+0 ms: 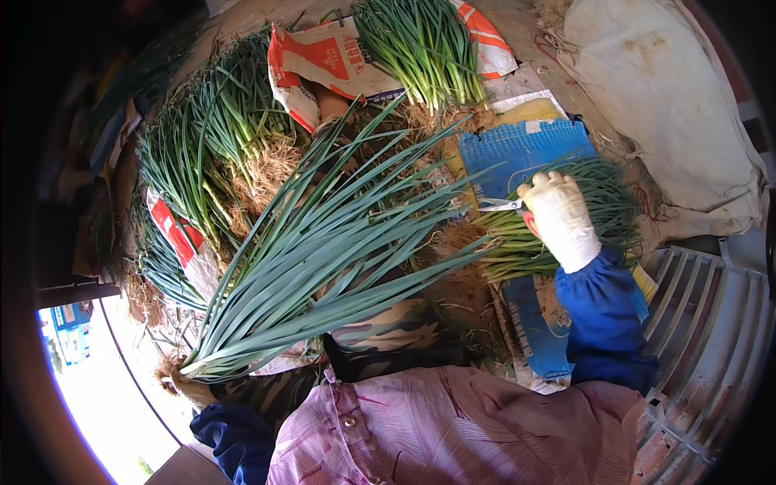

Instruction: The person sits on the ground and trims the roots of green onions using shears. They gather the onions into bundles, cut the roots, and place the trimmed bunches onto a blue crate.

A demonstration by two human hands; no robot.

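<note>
My left hand (191, 391), in a pale glove, grips a large bunch of green onions (315, 260) by the root end at the lower left. Their long leaves fan up and right across my lap. My right hand (558, 215), in a whitish rubber glove, holds scissors (502, 205) with red-orange handles; the blades point left. It is over a pile of green onions (515, 248) whose roots face left and whose leaves spread right. That pile lies on a blue printed sack (524, 148). The fingers of my left hand are partly hidden by roots and stems.
More green onions (430, 54) lie on a red-and-white sack (321, 57) at the top. Rooted bunches (242, 133) are heaped at the upper left. A large off-white sack (661, 115) lies at the upper right, above a metal slatted rack (703, 315). My legs in camouflage trousers (394, 336) are below the leaves.
</note>
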